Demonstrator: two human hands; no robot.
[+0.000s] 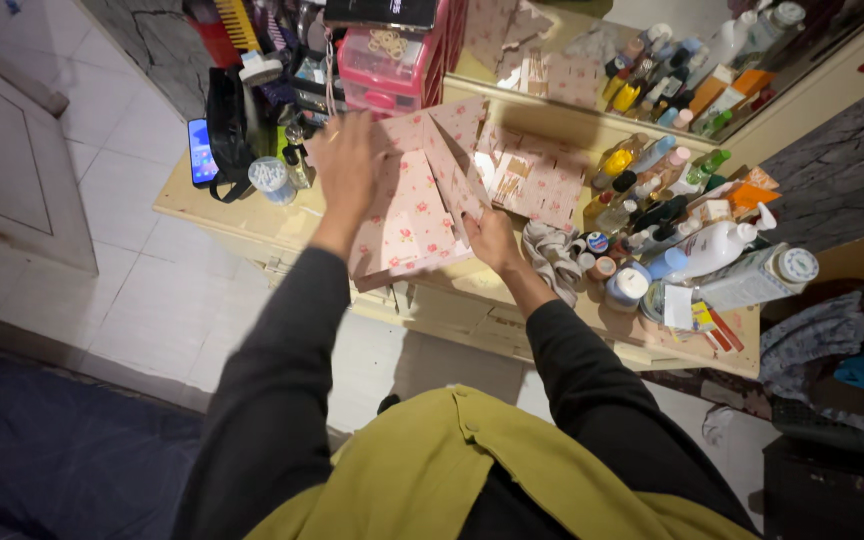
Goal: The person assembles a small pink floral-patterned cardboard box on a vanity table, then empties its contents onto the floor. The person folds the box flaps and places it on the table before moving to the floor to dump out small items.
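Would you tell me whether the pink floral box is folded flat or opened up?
Opened up: the pink floral box shows raised panels, held between the left hand and right hand.

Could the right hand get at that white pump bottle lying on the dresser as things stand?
Probably yes. The right hand is on the pink floral box, and only low rolled cloth and small jars lie between it and the white pump bottle.

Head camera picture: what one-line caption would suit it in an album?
Both hands, left hand and right hand, hold a pink floral cardboard box over a cluttered dresser top.
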